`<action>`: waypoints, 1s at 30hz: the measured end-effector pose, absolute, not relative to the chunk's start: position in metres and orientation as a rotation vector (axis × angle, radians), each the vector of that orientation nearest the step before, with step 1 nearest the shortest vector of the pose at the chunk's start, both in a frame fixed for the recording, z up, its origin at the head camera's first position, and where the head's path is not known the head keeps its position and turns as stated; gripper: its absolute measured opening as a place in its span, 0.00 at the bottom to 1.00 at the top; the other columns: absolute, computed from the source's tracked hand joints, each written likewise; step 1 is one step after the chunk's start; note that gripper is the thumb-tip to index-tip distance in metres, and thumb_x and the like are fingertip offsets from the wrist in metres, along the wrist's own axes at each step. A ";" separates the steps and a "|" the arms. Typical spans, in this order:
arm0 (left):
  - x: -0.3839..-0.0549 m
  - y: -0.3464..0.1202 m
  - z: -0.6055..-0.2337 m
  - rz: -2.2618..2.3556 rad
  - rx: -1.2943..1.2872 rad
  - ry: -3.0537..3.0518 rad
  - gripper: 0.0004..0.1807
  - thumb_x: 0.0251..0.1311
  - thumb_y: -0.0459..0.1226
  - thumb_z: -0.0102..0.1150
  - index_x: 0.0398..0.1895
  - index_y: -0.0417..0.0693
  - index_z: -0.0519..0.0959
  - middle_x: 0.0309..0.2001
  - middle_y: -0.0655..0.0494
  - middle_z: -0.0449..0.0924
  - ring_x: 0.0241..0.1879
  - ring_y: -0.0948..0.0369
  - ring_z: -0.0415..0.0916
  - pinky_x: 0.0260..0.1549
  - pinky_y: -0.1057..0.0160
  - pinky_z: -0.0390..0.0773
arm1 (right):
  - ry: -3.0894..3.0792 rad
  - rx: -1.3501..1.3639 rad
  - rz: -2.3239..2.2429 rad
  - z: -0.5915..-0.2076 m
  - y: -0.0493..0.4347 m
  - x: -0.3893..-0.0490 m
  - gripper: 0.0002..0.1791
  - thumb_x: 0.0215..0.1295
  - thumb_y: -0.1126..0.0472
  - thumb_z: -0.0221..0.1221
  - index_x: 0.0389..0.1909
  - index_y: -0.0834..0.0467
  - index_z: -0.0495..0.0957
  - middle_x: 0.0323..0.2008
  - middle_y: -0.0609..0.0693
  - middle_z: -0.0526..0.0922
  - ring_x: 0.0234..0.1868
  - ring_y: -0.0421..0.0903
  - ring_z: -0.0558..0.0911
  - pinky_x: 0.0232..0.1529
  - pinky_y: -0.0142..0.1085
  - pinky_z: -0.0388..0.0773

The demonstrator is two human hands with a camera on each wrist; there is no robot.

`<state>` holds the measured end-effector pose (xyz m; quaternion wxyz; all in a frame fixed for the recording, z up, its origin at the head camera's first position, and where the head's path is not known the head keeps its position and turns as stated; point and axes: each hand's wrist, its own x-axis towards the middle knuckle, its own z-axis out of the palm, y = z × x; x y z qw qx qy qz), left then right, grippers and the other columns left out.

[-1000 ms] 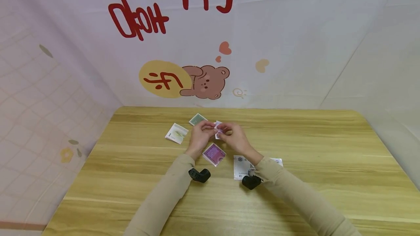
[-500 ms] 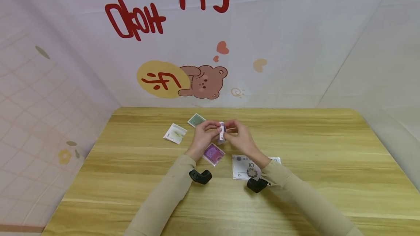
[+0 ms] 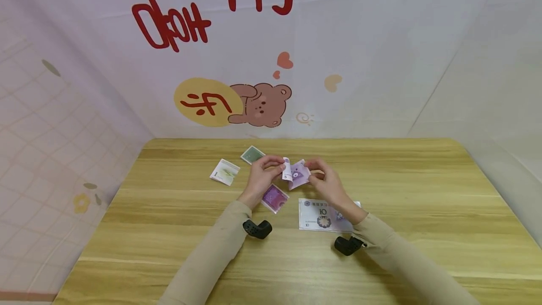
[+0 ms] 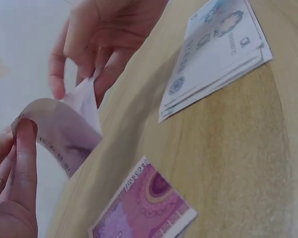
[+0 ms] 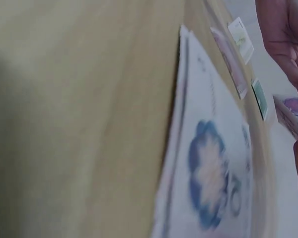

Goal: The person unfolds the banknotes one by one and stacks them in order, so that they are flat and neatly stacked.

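Above the wooden table, a purple-and-white banknote marked 5 is stretched between both hands, with a crease down it and its left part turned up. My left hand pinches its left edge between thumb and fingers. At the opposite edge, my right hand pinches with thumb and fingertips. The left wrist view shows the banknote curving between the two hands. Just below the left hand lies a folded magenta banknote. Under the right wrist is a stack of flat banknotes, the top one marked 10.
A folded green banknote lies behind the left hand, partly covered by it. Further left is a folded white-and-green banknote marked 1. The table meets a printed cloth backdrop at its far edge.
The right hand has moved right, away from the left hand. The purple banknote, earlier narrow and folded between the fingers, is now spread wider. More of the stack shows.
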<state>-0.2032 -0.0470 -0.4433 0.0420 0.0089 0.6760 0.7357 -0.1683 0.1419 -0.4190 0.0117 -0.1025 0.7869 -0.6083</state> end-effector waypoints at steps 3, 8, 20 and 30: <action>-0.203 -0.048 -0.445 2.230 0.028 2.086 0.08 0.60 0.26 0.61 0.43 0.34 0.80 0.37 0.48 0.81 0.36 0.60 0.78 0.36 0.64 0.81 | 2.448 -0.283 -1.896 -0.426 0.151 -0.168 0.18 0.60 0.79 0.47 0.51 0.76 0.71 0.49 0.72 0.73 0.45 0.62 0.80 0.46 0.49 0.79; -0.202 -0.049 -0.448 2.223 0.048 2.102 0.08 0.60 0.26 0.61 0.42 0.33 0.80 0.37 0.48 0.81 0.35 0.60 0.77 0.32 0.67 0.80 | 2.406 -0.170 -1.959 -0.451 0.169 -0.175 0.16 0.63 0.76 0.49 0.51 0.73 0.73 0.48 0.67 0.73 0.42 0.54 0.80 0.45 0.47 0.80; -0.199 -0.052 -0.454 2.204 0.080 2.162 0.08 0.59 0.25 0.61 0.41 0.33 0.81 0.37 0.47 0.81 0.34 0.62 0.77 0.32 0.66 0.80 | 2.365 0.013 -2.009 -0.456 0.197 -0.172 0.15 0.60 0.70 0.57 0.48 0.70 0.75 0.41 0.55 0.78 0.38 0.41 0.76 0.36 0.27 0.75; -0.194 -0.052 -0.458 2.095 0.205 2.314 0.07 0.57 0.23 0.61 0.38 0.34 0.81 0.38 0.44 0.80 0.31 0.60 0.80 0.30 0.66 0.81 | 2.195 0.015 -2.039 -0.456 0.214 -0.172 0.16 0.64 0.69 0.57 0.50 0.73 0.72 0.36 0.49 0.79 0.35 0.39 0.77 0.38 0.28 0.77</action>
